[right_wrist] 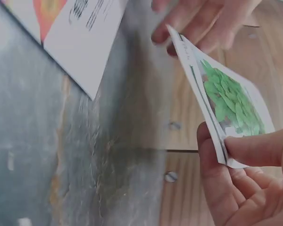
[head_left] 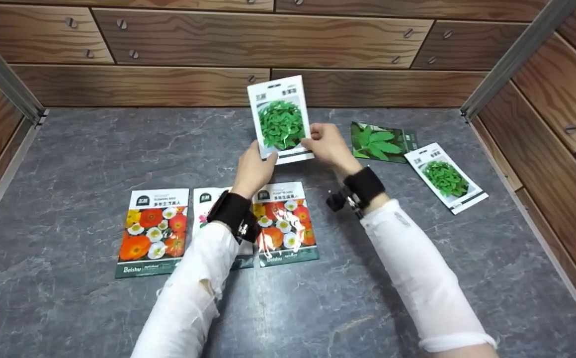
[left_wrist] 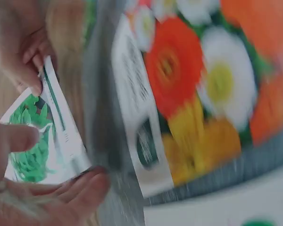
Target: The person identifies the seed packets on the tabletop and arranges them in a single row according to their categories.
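A white seed packet with a green leafy plant photo [head_left: 282, 122] is held up, tilted, above the far part of the table. My right hand [head_left: 328, 145] pinches its lower right edge, thumb on the photo side and fingers behind, as the right wrist view [right_wrist: 245, 174] confirms. At the lower left corner is my left hand [head_left: 255, 169]. In the left wrist view its fingers [left_wrist: 87, 190] lie extended along the packet's edge, with the thumb raised over the printed face. Under my left forearm, a pink-flowered packet [head_left: 208, 196] is mostly hidden.
Poppy seed packets lie on either side of the left forearm, one left [head_left: 151, 231] and one right [head_left: 285, 223]. Farther right, a dark green leaf packet [head_left: 379, 141] touches another white leafy packet [head_left: 444, 176]. Wood-patterned walls [head_left: 263, 40] bound the grey table [head_left: 69, 149].
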Action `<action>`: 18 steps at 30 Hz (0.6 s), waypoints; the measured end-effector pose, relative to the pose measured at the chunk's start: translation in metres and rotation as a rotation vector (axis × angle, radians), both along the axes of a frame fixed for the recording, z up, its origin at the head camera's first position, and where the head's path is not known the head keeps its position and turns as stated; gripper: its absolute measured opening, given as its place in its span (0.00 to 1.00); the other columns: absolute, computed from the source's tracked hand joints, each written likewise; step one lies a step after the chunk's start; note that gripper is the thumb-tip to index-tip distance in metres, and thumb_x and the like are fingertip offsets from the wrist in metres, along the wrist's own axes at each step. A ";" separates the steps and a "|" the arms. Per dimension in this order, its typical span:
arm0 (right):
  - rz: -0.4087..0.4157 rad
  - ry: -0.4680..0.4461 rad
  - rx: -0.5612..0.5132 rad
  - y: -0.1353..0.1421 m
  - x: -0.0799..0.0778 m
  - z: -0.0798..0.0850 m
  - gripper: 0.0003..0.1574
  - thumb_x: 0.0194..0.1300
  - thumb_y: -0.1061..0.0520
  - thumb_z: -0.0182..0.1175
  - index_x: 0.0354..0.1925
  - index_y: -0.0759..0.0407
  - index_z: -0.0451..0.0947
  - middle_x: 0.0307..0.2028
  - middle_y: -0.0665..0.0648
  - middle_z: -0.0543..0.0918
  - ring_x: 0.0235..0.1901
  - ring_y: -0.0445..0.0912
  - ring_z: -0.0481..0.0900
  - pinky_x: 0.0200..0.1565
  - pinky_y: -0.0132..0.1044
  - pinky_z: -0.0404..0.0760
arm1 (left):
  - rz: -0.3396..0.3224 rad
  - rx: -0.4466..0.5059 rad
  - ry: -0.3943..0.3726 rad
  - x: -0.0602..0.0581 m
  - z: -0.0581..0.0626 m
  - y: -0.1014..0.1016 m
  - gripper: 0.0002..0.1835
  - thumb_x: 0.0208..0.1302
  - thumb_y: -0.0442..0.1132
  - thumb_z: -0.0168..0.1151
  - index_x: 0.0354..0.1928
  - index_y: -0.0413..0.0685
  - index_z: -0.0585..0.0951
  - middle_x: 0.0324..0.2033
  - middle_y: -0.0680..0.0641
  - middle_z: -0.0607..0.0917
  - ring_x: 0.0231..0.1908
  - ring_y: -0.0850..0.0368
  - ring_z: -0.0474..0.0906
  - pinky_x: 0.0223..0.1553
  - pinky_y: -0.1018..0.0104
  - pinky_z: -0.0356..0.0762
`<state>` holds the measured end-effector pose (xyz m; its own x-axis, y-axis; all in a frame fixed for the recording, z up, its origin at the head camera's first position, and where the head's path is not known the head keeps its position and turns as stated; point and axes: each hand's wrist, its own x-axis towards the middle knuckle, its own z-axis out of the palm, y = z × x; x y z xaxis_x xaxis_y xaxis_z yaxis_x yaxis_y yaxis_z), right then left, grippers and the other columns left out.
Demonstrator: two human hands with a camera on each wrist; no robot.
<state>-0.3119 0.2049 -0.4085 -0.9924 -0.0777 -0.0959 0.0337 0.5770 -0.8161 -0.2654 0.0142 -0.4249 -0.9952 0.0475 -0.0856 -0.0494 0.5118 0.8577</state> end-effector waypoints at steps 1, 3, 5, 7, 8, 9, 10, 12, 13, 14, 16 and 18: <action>-0.004 0.006 -0.027 0.002 0.005 0.001 0.16 0.72 0.64 0.59 0.54 0.70 0.81 0.44 0.64 0.88 0.27 0.36 0.74 0.30 0.24 0.75 | 0.026 0.052 0.022 0.002 0.001 0.000 0.34 0.79 0.44 0.53 0.79 0.33 0.61 0.71 0.30 0.76 0.71 0.38 0.75 0.74 0.50 0.73; -0.013 0.010 -0.075 0.007 0.016 0.003 0.16 0.72 0.64 0.59 0.55 0.70 0.81 0.45 0.64 0.88 0.27 0.36 0.75 0.31 0.24 0.76 | 0.072 0.142 0.061 0.008 0.004 0.002 0.31 0.79 0.43 0.55 0.78 0.36 0.65 0.65 0.31 0.81 0.64 0.39 0.81 0.67 0.50 0.78; -0.015 0.023 -0.109 0.012 0.027 0.005 0.16 0.73 0.64 0.59 0.55 0.70 0.81 0.46 0.66 0.89 0.29 0.36 0.77 0.32 0.25 0.78 | 0.101 0.223 0.082 0.015 0.006 0.003 0.29 0.79 0.42 0.56 0.76 0.38 0.69 0.60 0.33 0.84 0.59 0.40 0.83 0.62 0.51 0.81; -0.011 0.036 -0.144 0.017 0.039 0.007 0.15 0.73 0.63 0.59 0.55 0.70 0.80 0.47 0.68 0.89 0.30 0.37 0.80 0.35 0.26 0.81 | 0.113 0.297 0.102 0.024 0.009 0.004 0.26 0.78 0.40 0.58 0.73 0.38 0.71 0.58 0.34 0.84 0.58 0.41 0.84 0.61 0.52 0.82; -0.006 0.038 -0.160 0.019 0.046 0.008 0.15 0.73 0.63 0.59 0.55 0.70 0.80 0.48 0.68 0.89 0.32 0.37 0.81 0.36 0.26 0.82 | 0.112 0.334 0.106 0.029 0.011 0.004 0.25 0.78 0.39 0.58 0.72 0.39 0.72 0.58 0.35 0.85 0.58 0.42 0.84 0.62 0.53 0.83; -0.001 0.046 -0.174 0.021 0.052 0.010 0.15 0.73 0.63 0.59 0.54 0.70 0.80 0.48 0.68 0.89 0.33 0.38 0.82 0.37 0.27 0.83 | 0.107 0.374 0.109 0.035 0.013 0.005 0.24 0.77 0.38 0.59 0.71 0.38 0.73 0.58 0.35 0.85 0.58 0.43 0.84 0.62 0.53 0.83; 0.005 0.055 -0.178 0.023 0.059 0.011 0.14 0.73 0.63 0.59 0.54 0.70 0.80 0.47 0.67 0.89 0.33 0.38 0.82 0.37 0.26 0.83 | 0.102 0.411 0.115 0.040 0.015 0.005 0.24 0.77 0.37 0.60 0.70 0.38 0.74 0.58 0.35 0.85 0.58 0.43 0.84 0.63 0.54 0.84; 0.013 0.064 -0.198 0.027 0.072 0.015 0.13 0.73 0.64 0.59 0.53 0.70 0.80 0.45 0.64 0.90 0.33 0.38 0.83 0.39 0.27 0.84 | 0.085 0.472 0.136 0.052 0.019 0.006 0.22 0.75 0.35 0.60 0.67 0.37 0.75 0.57 0.35 0.85 0.58 0.44 0.85 0.64 0.55 0.84; 0.014 0.068 -0.209 0.029 0.079 0.016 0.13 0.73 0.64 0.59 0.52 0.70 0.80 0.44 0.62 0.90 0.33 0.38 0.84 0.39 0.27 0.84 | 0.072 0.491 0.146 0.059 0.020 0.006 0.21 0.75 0.33 0.60 0.66 0.36 0.75 0.56 0.35 0.86 0.57 0.44 0.85 0.63 0.56 0.85; 0.019 0.066 -0.217 0.030 0.085 0.018 0.12 0.73 0.65 0.59 0.52 0.70 0.80 0.42 0.60 0.90 0.33 0.38 0.83 0.39 0.27 0.84 | 0.054 0.507 0.159 0.066 0.022 0.006 0.20 0.75 0.32 0.60 0.65 0.36 0.76 0.55 0.35 0.86 0.57 0.44 0.86 0.63 0.57 0.85; 0.025 0.063 -0.233 0.032 0.097 0.022 0.12 0.73 0.65 0.60 0.52 0.70 0.80 0.39 0.55 0.90 0.32 0.38 0.83 0.38 0.28 0.85 | 0.024 0.518 0.192 0.078 0.024 0.005 0.19 0.74 0.30 0.59 0.64 0.35 0.77 0.54 0.34 0.87 0.55 0.43 0.87 0.60 0.60 0.87; 0.034 0.068 -0.244 0.033 0.107 0.026 0.13 0.72 0.66 0.60 0.53 0.70 0.80 0.39 0.53 0.90 0.32 0.38 0.84 0.38 0.28 0.85 | -0.005 0.520 0.215 0.090 0.026 0.003 0.18 0.75 0.30 0.59 0.64 0.35 0.77 0.52 0.34 0.87 0.52 0.42 0.88 0.53 0.64 0.87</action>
